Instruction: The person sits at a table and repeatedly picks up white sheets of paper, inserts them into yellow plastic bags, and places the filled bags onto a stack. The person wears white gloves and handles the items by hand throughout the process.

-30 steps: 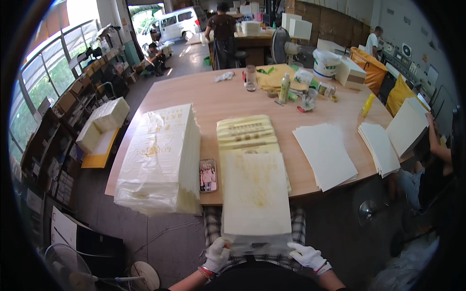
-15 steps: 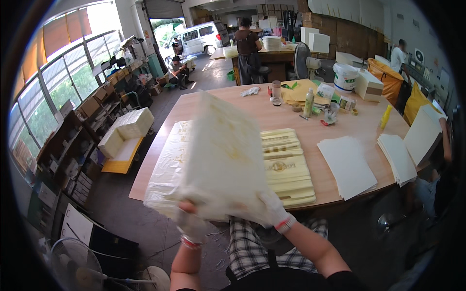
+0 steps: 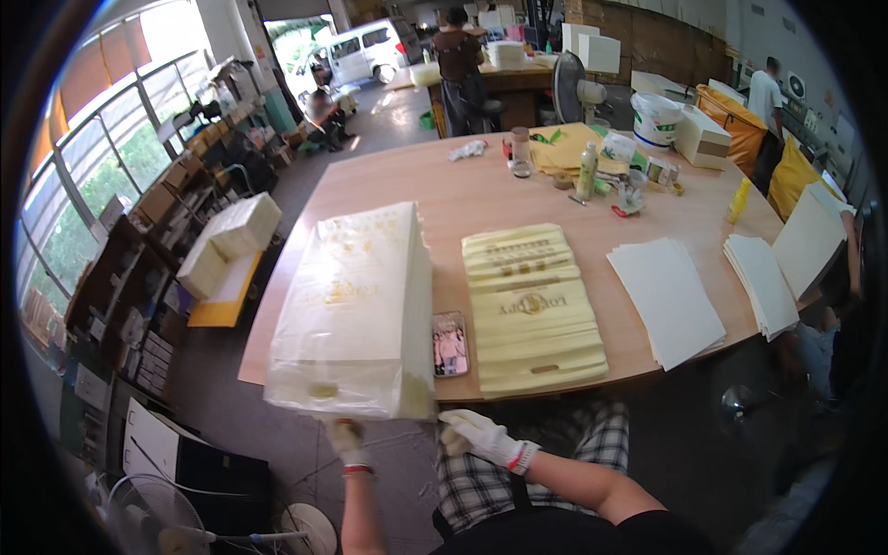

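A pale block in a translucent plastic bag with gold print [image 3: 356,277] lies at the left of the table, its near end at the table's front edge. My left hand [image 3: 348,444], in a white glove, is just below that near end; its fingers are mostly hidden or blurred. Beside the block's near right corner is my gloved right hand [image 3: 483,438], fingers apart and holding nothing I can see. To the right lies a flat pile of yellowish plastic bags [image 3: 536,328] with handle slots. Between block and pile rests a phone [image 3: 450,350] with a lit picture.
Stacks of white sheets [image 3: 664,301] lie at the right, where another person's hand [image 3: 846,215] holds a pale board [image 3: 809,240]. Farther back stand a green bottle [image 3: 587,171], a white bucket [image 3: 656,120] and a yellow bottle [image 3: 737,200]. A standing fan [image 3: 153,509] is at lower left.
The bagged block, raised and tilted in both hands before, now lies flat at the left. Both hands have come down toward me, the right one off the block. The phone has come into view.
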A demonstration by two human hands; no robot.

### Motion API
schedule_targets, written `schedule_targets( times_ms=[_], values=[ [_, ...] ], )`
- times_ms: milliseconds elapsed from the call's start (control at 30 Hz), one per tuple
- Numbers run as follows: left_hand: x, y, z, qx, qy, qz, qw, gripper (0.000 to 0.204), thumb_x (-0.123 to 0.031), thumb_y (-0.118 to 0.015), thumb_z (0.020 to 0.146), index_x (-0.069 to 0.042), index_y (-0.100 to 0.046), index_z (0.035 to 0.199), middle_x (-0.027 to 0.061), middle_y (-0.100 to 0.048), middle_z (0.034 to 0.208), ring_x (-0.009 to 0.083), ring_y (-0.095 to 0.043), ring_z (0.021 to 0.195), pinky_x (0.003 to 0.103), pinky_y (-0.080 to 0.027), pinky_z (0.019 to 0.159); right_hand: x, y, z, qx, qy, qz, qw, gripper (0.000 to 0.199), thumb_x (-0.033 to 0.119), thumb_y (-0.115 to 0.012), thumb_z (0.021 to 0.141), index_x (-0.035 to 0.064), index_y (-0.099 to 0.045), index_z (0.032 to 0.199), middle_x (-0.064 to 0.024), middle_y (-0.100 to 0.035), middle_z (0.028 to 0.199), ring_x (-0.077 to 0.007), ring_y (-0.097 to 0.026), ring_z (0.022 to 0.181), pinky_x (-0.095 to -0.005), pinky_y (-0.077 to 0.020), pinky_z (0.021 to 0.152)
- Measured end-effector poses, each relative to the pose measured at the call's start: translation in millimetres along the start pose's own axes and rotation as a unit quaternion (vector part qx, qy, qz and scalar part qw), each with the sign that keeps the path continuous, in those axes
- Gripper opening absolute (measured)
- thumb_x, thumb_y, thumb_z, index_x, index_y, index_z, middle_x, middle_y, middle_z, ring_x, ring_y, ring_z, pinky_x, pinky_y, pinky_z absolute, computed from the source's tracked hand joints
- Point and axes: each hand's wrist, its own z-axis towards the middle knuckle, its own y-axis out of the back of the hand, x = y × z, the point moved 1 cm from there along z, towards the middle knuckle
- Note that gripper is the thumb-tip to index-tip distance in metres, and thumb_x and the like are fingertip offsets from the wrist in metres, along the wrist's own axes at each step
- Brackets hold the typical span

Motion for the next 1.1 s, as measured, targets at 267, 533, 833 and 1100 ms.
schedule_targets(
  times_ms=[267, 533, 833, 1100],
  values=[
    [27.4, -192.5, -195.4, 0.554, -0.278, 0.313, 0.72, 0.019, -0.009, -0.061, 0.07, -0.004, -0.057, 0.088, 0.0125, -0.057, 0.089, 0.0311, -0.057, 0.084, 0.04, -0.046, 0.072, -43.4, 111.5, -102.2, -0.242, -0.064, 0.027, 0.968, 0.033, 0.025, -0.048, 0.094, 0.0031, -0.05, 0.119, -0.009, -0.061, 0.088, -0.0164, -0.061, 0.07, -0.0307, -0.0533, 0.067],
    [79.6, -275.3, -179.5, 0.555, -0.333, 0.469, 0.601, 0.017, -0.026, -0.062, 0.073, -0.01, -0.063, 0.077, 0.0095, -0.056, 0.09, 0.0307, -0.049, 0.095, 0.041, -0.041, 0.082, -46.4, 136.4, -131.6, -0.294, -0.038, 0.091, 0.951, 0.037, 0.025, -0.049, 0.094, 0.0015, -0.047, 0.122, -0.0102, -0.061, 0.091, -0.018, -0.062, 0.073, -0.0326, -0.0525, 0.069],
    [49.8, -301.7, -163.6, 0.64, -0.259, 0.385, 0.613, 0.017, -0.017, -0.056, 0.081, -0.004, -0.059, 0.072, 0.0161, -0.058, 0.072, 0.0336, -0.054, 0.069, 0.04, -0.045, 0.067, 25.3, 144.0, -66.8, -0.253, 0.043, 0.161, 0.953, 0.032, 0.022, -0.057, 0.09, 0.0028, -0.052, 0.115, -0.0068, -0.061, 0.089, -0.0166, -0.06, 0.078, -0.0327, -0.0515, 0.072],
    [58.4, -336.1, -108.0, 0.543, 0.076, 0.125, 0.827, 0.02, -0.02, -0.05, 0.091, -0.006, -0.054, 0.077, 0.0028, -0.059, 0.073, 0.0113, -0.05, 0.057, 0.027, -0.042, 0.051, 103.1, 178.2, -16.9, -0.383, 0.122, -0.311, 0.861, 0.037, 0.025, -0.073, 0.076, -0.0013, -0.057, 0.097, -0.0122, -0.061, 0.09, -0.0234, -0.058, 0.089, -0.0379, -0.0461, 0.075]
  ],
)
